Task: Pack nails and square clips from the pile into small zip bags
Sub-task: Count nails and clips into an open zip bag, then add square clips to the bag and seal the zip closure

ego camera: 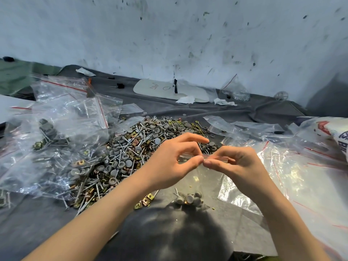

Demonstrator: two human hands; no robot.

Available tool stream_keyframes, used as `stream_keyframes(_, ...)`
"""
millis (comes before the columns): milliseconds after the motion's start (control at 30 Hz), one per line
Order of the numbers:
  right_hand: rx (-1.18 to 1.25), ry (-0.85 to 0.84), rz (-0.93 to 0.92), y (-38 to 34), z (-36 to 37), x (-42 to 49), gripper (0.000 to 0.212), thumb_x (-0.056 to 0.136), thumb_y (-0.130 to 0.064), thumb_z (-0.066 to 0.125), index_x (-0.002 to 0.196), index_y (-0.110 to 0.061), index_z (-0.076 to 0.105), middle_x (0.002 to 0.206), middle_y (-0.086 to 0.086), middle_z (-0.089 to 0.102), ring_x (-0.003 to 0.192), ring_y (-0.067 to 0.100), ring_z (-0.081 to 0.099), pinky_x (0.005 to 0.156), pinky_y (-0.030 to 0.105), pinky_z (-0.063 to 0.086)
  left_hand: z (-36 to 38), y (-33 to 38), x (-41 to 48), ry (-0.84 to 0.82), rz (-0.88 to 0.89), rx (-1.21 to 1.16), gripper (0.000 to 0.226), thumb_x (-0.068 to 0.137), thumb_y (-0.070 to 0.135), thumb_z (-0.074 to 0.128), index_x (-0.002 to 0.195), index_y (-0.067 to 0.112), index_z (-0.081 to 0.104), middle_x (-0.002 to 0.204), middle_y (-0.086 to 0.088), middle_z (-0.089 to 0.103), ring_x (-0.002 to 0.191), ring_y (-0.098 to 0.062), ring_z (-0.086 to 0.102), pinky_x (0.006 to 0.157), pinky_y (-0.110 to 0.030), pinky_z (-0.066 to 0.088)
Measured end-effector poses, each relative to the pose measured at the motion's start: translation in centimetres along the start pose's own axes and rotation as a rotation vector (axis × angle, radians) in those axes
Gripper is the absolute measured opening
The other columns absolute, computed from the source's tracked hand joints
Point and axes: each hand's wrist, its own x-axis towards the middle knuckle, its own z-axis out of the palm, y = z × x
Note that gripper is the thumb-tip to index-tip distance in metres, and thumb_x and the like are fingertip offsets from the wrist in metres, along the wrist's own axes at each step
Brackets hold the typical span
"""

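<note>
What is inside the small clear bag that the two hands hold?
Inside the small clear plastic zip bag, a heap of grey round-capped nails lies at the bottom, one brass square clip higher up. Pieces under the heap are hidden.

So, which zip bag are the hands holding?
The small bag in the middle: the left hand and right hand pinch its top edge. The others lie untouched.
</note>
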Motion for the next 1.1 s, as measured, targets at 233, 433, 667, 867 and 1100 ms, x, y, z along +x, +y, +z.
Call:
stream_keyframes(233, 0.039, 0.081, 0.065, 1.0, -0.1, -0.5, 0.029, 0.062, -0.036, 0.076, 0.065, -0.008, 0.072, 0.063, 0.012, 0.065, 0.062, 0.018, 0.055, 0.061, 0.026, 0.042, -0.1, -0.3, -0.3, -0.010, -0.025, -0.034, 0.017, 0.090, 0.015, 0.063, 0.075, 0.008, 0.065, 0.126, 0.016, 0.058, 0.109, 0.004, 0.055, 0.100, -0.026, 0.041)
stream_keyframes(433, 0.093, 0.108, 0.062, 0.9, 0.2, -0.6, 0.023, 0.064, -0.030, 0.074, 0.062, -0.007, 0.070, 0.064, 0.017, 0.062, 0.062, 0.016, 0.054, 0.061, 0.024, 0.043, -0.5, -0.5, -0.3, -0.026, -0.062, -0.054, 0.020, 0.089, 0.015, 0.065, 0.070, 0.012, 0.062, 0.125, 0.019, 0.056, 0.101, 0.008, 0.056, 0.096, -0.026, 0.045)
stream_keyframes(667, 0.077, 0.103, 0.043, 1.2, -0.7, -0.7, 0.027, 0.066, -0.029, 0.074, 0.066, -0.003, 0.070, 0.066, 0.020, 0.062, 0.065, 0.024, 0.054, 0.066, 0.038, 0.043, -1.3, -1.2, -0.5, -0.008, -0.115, -0.141, 0.020, 0.083, 0.016, 0.070, 0.065, 0.017, 0.060, 0.122, 0.026, 0.057, 0.100, 0.003, 0.060, 0.089, -0.016, 0.046)
stream_keyframes(867, 0.075, 0.295, 0.048, 2.1, -4.7, -1.7, 0.011, 0.068, -0.030, 0.069, 0.067, -0.020, 0.074, 0.061, 0.000, 0.066, 0.060, 0.007, 0.059, 0.063, 0.014, 0.049, -5.0, -4.0, -1.5, 0.250, -0.333, -0.255, 0.025, 0.080, 0.030, 0.064, 0.069, 0.008, 0.059, 0.118, 0.022, 0.062, 0.102, -0.032, 0.061, 0.091, -0.039, 0.051)
stream_keyframes(1100, 0.093, 0.297, 0.081, 2.9, -2.9, -1.7, 0.016, 0.072, -0.029, 0.069, 0.077, -0.016, 0.076, 0.079, 0.004, 0.074, 0.074, 0.008, 0.065, 0.071, 0.013, 0.050, -1.5, -3.3, -1.6, 0.055, -0.363, -0.346, 0.033, 0.078, 0.046, 0.053, 0.092, 0.023, 0.071, 0.106, 0.015, 0.071, 0.097, -0.001, 0.066, 0.089, -0.019, 0.052)
